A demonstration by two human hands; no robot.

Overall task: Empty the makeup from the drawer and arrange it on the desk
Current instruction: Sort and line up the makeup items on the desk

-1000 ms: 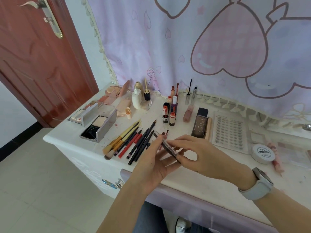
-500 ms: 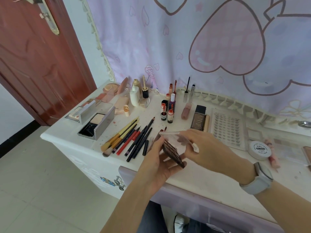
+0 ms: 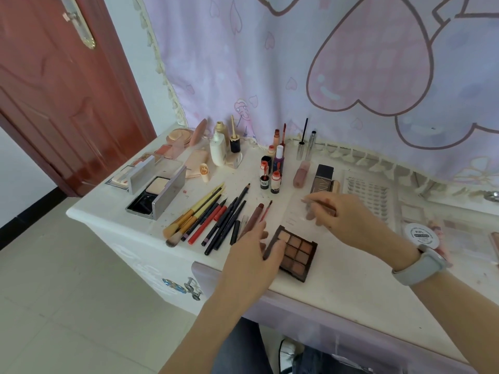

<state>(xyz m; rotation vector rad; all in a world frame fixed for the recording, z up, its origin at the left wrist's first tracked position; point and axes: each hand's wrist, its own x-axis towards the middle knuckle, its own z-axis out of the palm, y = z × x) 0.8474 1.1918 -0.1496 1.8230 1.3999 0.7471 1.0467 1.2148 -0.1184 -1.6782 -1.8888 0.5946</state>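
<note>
1. The eyeshadow palette (image 3: 294, 253) lies flat on the white counter (image 3: 337, 268) near its front edge, its pans of brown and peach shades facing up.
2. The left hand (image 3: 251, 255) rests on the palette's left edge; its fingers (image 3: 275, 249) curl over that edge and hold it.
3. The right hand (image 3: 343, 214) is behind the palette, above the counter. Its fingers pinch a clear lid (image 3: 299, 214), thin and see-through, with faint print on it; the lid's edges are hard to make out.
4. A grey wristband (image 3: 421, 265) sits on the right wrist.
5. Left of the palette, a fanned row of brushes and pencils (image 3: 208, 220) lies on the counter.
6. Further left, a silver compact (image 3: 159, 195) stands open.
7. Small lip-colour bottles (image 3: 271, 179) stand upright behind the pencils.
8. A sheet of false lashes (image 3: 370, 193) lies behind the right hand; a round white jar (image 3: 420, 233) is to its right.
9. A pink curtain with heart prints (image 3: 351, 76) hangs behind the counter.
</note>
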